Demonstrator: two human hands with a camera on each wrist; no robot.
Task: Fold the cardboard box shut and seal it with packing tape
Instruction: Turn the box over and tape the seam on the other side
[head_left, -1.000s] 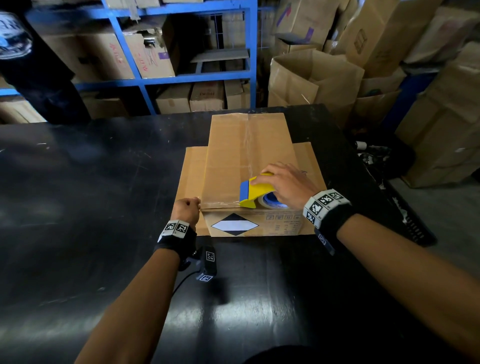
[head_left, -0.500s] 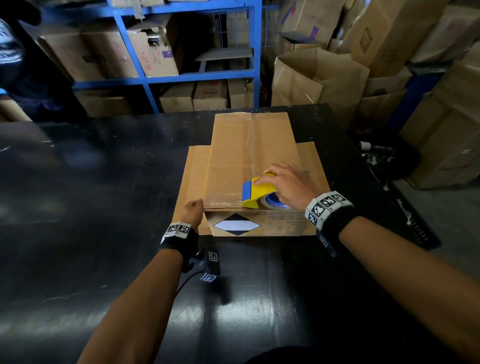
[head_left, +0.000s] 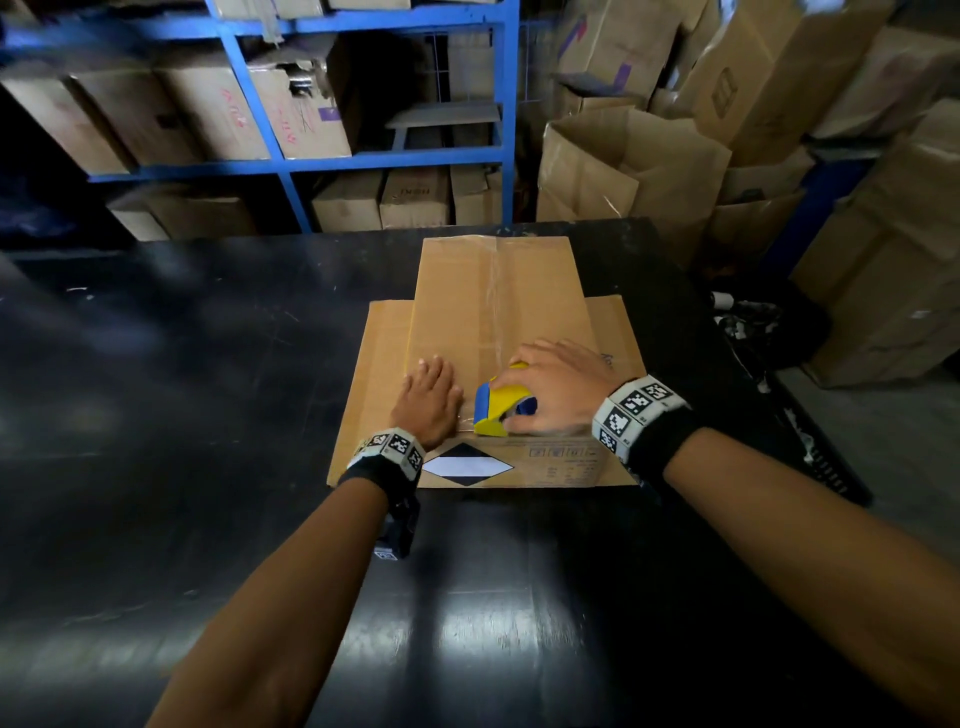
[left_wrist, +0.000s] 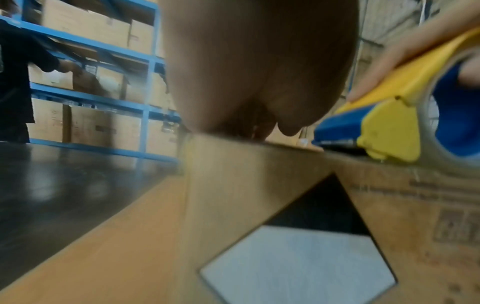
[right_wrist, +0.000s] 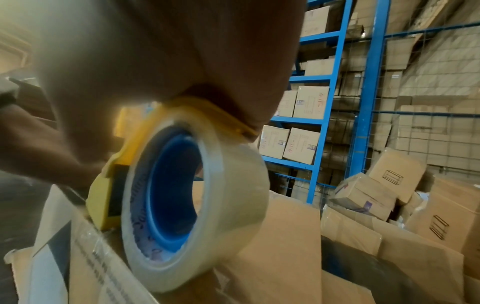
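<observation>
A brown cardboard box (head_left: 498, 312) with a black-and-white diamond label (head_left: 466, 464) stands on the black table (head_left: 182, 415), its top flaps folded shut and side flaps spread flat. My left hand (head_left: 428, 400) lies flat, fingers straight, pressing the box top near its front edge. Beside it my right hand (head_left: 553, 387) grips a yellow-and-blue tape dispenser (head_left: 493, 410) holding a clear tape roll (right_wrist: 197, 216), set at the box's front edge. A clear tape strip (head_left: 496, 301) runs along the top seam. The left wrist view shows my palm (left_wrist: 259, 72) on the box edge, the dispenser (left_wrist: 389, 131) to its right.
Blue metal shelving (head_left: 358, 161) with cartons stands behind the table. Piles of cardboard boxes (head_left: 675, 156) crowd the back right and right side. A person in dark clothing (left_wrist: 15, 82) stands at the shelves on the left. The floor lies to the table's right.
My left hand has moved up from the box's front left corner and now lies flat on the top. The right hand has drawn the dispenser closer to the front edge.
</observation>
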